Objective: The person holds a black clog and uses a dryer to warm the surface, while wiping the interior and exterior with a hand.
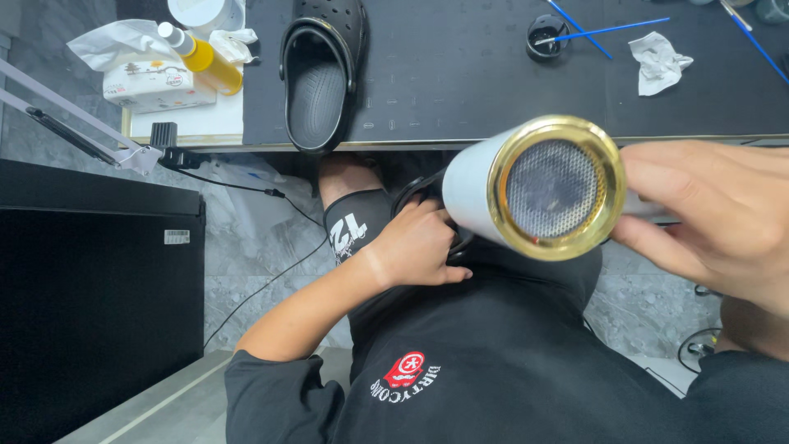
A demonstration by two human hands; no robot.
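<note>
The right hand (715,218) is closed around a white hair dryer (526,185), the thumb and fingers wrapping its body from the side. The dryer's rear end faces the camera, showing a gold ring around a round metal mesh grille. The barrel extends away from the right hand toward the left hand.

The left hand (419,247) rests low in the lap, just below and beside the dryer's barrel. Its fingers are curled onto a black cord (411,193) that loops beside the barrel; whether the cord is firmly gripped cannot be told. The two hands are apart, with the dryer's grille end between them.

Above the left hand, a black clog (320,74) lies on the dark work mat (477,74), its heel end overhanging the table edge. Further beyond the left hand, to its outer side, stand a yellow bottle (207,59) and a tissue pack (148,82), touching or nearly touching. Above the right hand, well apart from it, lie a crumpled tissue (657,59), a small black dish (546,37) and blue-handled brushes (612,29), one resting across the dish
</note>
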